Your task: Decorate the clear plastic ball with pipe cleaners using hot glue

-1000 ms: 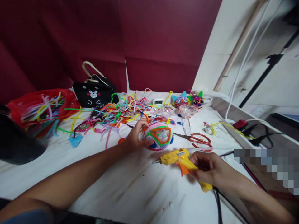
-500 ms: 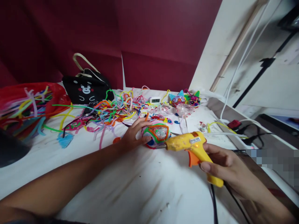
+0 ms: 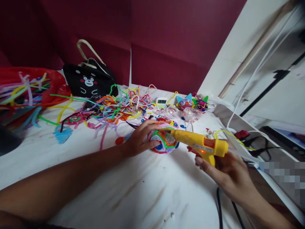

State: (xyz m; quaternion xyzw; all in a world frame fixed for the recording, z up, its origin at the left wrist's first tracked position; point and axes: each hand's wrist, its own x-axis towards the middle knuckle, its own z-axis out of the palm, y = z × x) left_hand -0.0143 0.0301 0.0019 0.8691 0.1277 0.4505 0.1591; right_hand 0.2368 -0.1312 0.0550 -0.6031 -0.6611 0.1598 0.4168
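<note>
A round craft ball (image 3: 164, 141), covered in bands of coloured pipe cleaner with a clear glittery patch, rests on the white table. My left hand (image 3: 142, 136) is closed on its left side, thumb in front and fingers over the top. In my right hand (image 3: 226, 168) is a yellow hot glue gun (image 3: 195, 141), gripped by the handle with its orange light lit. The nozzle reaches over the upper part of the ball; whether it touches cannot be made out. Part of the ball's far side is hidden behind my fingers and the gun.
A tangle of pipe cleaners (image 3: 124, 103) spreads behind my left hand, beside a black bag (image 3: 88, 81) and a red bag (image 3: 59, 86). Decorated balls (image 3: 186, 101), clear balls (image 3: 192, 114) and a small digital clock (image 3: 161, 101) stand at the back. A power strip (image 3: 243, 135) with cables lies right.
The glue gun has risen and tilted, its nozzle going from the ball's lower right side to over its top. My left hand keeps its hold on the ball. The view has shifted slightly.
</note>
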